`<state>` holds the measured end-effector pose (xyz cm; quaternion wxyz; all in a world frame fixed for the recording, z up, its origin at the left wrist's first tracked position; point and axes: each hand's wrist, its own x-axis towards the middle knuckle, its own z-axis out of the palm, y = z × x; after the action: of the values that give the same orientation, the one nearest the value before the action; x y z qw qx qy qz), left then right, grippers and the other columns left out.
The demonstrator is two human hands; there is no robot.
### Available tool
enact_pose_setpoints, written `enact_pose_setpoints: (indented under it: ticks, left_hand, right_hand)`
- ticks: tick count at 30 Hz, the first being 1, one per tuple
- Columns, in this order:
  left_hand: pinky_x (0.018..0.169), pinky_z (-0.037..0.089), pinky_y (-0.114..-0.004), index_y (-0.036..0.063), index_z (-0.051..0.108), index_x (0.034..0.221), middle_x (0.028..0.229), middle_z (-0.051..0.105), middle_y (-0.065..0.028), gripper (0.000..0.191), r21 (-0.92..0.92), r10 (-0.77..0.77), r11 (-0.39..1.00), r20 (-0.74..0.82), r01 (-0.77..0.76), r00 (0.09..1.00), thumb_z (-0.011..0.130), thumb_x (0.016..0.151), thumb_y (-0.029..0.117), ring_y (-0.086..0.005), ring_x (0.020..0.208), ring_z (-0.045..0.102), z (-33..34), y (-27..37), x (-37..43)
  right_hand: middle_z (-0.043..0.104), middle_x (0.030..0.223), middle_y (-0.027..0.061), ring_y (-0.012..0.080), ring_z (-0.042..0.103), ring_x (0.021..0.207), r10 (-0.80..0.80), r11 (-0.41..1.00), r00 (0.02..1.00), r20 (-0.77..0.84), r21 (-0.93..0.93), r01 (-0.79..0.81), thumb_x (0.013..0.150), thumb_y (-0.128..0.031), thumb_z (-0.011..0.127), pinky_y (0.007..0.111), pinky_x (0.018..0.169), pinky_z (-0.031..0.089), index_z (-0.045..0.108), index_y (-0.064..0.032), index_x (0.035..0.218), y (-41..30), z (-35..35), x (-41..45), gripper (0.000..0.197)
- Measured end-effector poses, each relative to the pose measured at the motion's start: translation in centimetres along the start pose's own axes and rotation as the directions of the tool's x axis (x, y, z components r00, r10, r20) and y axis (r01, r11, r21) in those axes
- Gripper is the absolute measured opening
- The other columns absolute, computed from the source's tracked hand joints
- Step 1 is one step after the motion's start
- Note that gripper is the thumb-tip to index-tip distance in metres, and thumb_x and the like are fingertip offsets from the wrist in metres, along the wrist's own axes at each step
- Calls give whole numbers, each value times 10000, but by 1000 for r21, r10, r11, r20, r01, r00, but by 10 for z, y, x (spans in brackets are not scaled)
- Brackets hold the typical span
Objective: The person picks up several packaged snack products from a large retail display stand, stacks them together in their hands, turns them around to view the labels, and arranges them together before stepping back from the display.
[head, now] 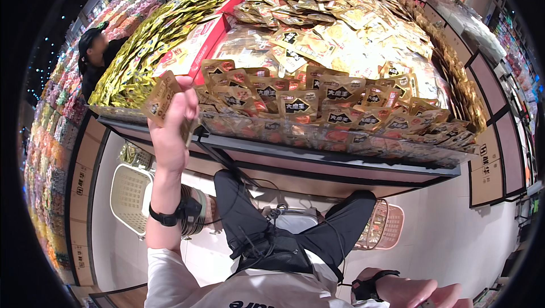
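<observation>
My left hand [175, 116] is raised at the front edge of the display bin, holding a gold foil snack packet [161, 97] between thumb and fingers. Part of a second packet seems to show below the palm. Right of it, similar gold packets [298, 105] stand upright in rows behind a clear plastic guard [332, 135]. More gold packets [294, 1] lie heaped behind them. Low at the right, my right hand [425, 293] is partly cut off by the picture's edge; its fingers are curled around something small that I cannot make out.
Yellow-green packets [140, 65] fill the bin's left part, beside a red and white cardboard box [198, 46]. A person [94, 50] is at the far left. Cream plastic baskets [130, 199] stand on the floor at left, a pink basket [394, 227] at right. Cables hang near my knees.
</observation>
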<state>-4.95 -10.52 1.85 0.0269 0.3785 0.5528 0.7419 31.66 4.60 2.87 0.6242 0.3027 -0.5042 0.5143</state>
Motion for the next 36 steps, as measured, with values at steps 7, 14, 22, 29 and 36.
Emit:
enact_pose_setpoints:
  ticks: [7,14,22,29,36]
  left_hand:
    - [620,449,-308,-62,467,1274,865,473,-100,461,-485,-348,767,234,420,908,425,951,265,-159,687,471,28,8,-18]
    - [870,406,-291,-28,413,1296,1092,421,-87,643,-505,-129,813,328,289,936,631,791,305,-160,951,444,37,0,-16]
    - [998,392,-339,54,250,1447,1279,441,-114,604,-372,26,923,313,97,949,602,962,133,-181,1153,458,58,1,6]
    - [949,520,-325,75,205,1442,1326,482,-149,663,127,247,954,187,-273,951,601,931,-73,-210,1146,585,72,-23,17]
    - [838,493,-330,24,587,1082,973,643,-62,372,377,221,892,115,-248,968,766,760,-27,-155,962,595,70,-29,5]
  right_hand:
    - [454,1397,-81,257,507,1101,25,1000,1000,3,-17,-25,914,-356,702,471,730,503,469,-240,1315,-6,3,0,478]
    - [453,1409,-71,249,504,1091,20,1000,1000,7,-21,-19,905,-355,712,472,722,505,462,-235,1326,-15,0,0,504]
    - [458,1403,-69,248,506,1084,11,999,1000,5,-49,-11,902,-352,718,471,711,508,459,-230,1310,-23,-4,-1,499]
    - [455,1413,-70,248,504,1093,10,998,1000,-15,-67,-11,910,-352,708,466,713,511,463,-231,1313,-28,-6,-3,487]
    - [446,1428,-72,251,501,1100,1,996,1000,-20,-88,-2,914,-351,703,458,706,516,468,-230,1322,-27,-10,-2,486]
